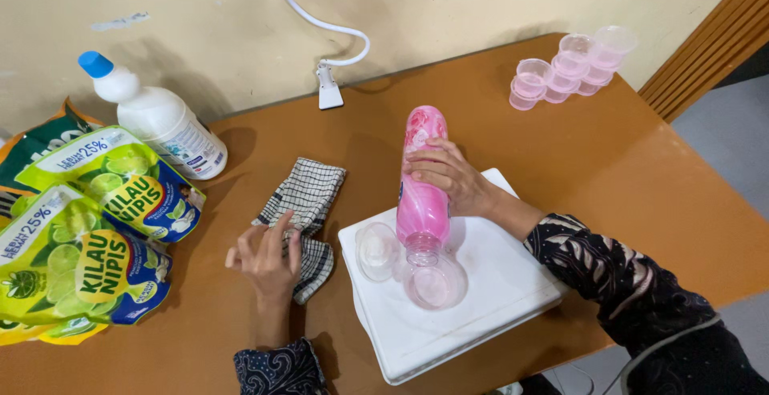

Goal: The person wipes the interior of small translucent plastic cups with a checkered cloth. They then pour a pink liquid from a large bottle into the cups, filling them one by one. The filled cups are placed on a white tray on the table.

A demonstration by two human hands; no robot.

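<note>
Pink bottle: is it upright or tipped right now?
Tipped. The pink bottle is held neck-down by the right hand, its open mouth over a small clear cup on the white tray.

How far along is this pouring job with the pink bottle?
Done: the pink bottle is uncapped. In hand: the right hand tips it neck-down over a small clear cup on the white tray; the left hand rests on the checked cloth. Left: a second cup and the stacked pink cups.
</note>
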